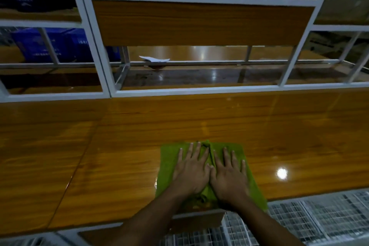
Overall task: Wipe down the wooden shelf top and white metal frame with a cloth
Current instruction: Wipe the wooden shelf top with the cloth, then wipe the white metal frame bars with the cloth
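Note:
A green cloth [167,164] lies spread on the glossy wooden shelf top [199,120], near its front edge. My left hand [190,171] and my right hand [229,175] press flat on the cloth side by side, thumbs touching, fingers spread and pointing away from me. The cloth's near right corner hangs over the shelf's front edge. The white metal frame [199,92] runs along the back of the shelf top, with uprights rising at the left and right.
Behind the frame sit more wooden shelves, one with a white sheet of paper [153,58]. Blue crates [50,44] stand at the back left. A white wire grid [299,219] lies below the front edge at the right. Cardboard boxes fill the far background.

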A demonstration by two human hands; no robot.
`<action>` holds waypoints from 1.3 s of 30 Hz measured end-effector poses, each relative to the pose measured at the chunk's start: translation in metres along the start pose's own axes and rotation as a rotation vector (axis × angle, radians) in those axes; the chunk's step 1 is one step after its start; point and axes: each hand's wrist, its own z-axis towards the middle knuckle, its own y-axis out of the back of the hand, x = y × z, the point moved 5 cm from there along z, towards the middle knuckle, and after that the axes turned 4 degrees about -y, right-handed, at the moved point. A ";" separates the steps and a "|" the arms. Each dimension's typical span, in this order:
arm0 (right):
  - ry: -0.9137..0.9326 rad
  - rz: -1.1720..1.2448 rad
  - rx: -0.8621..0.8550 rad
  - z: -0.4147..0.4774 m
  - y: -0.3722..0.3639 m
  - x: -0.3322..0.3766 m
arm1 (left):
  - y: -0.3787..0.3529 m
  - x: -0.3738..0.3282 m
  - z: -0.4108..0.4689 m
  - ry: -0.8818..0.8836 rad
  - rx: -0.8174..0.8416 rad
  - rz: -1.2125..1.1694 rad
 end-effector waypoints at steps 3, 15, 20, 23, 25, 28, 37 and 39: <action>0.013 0.011 0.017 0.023 0.001 0.008 | 0.004 0.016 0.014 -0.012 0.001 -0.011; 0.222 0.030 0.019 0.082 -0.009 0.121 | 0.023 0.146 0.020 0.096 -0.089 -0.069; 0.235 0.025 0.009 0.110 -0.017 0.172 | 0.032 0.202 0.019 0.175 -0.114 -0.105; 0.291 0.039 0.043 0.127 -0.018 0.200 | 0.036 0.237 0.028 0.257 -0.099 -0.099; 0.303 0.030 0.088 0.143 -0.022 0.218 | 0.041 0.260 0.036 0.290 -0.124 -0.083; 0.309 0.025 0.073 0.170 -0.025 0.253 | 0.053 0.294 0.049 0.281 -0.201 -0.051; 0.318 -0.081 0.123 0.257 -0.035 0.353 | 0.081 0.386 0.105 0.309 -0.307 0.032; 0.318 -0.079 0.111 0.271 -0.039 0.369 | 0.089 0.401 0.112 0.390 -0.348 0.039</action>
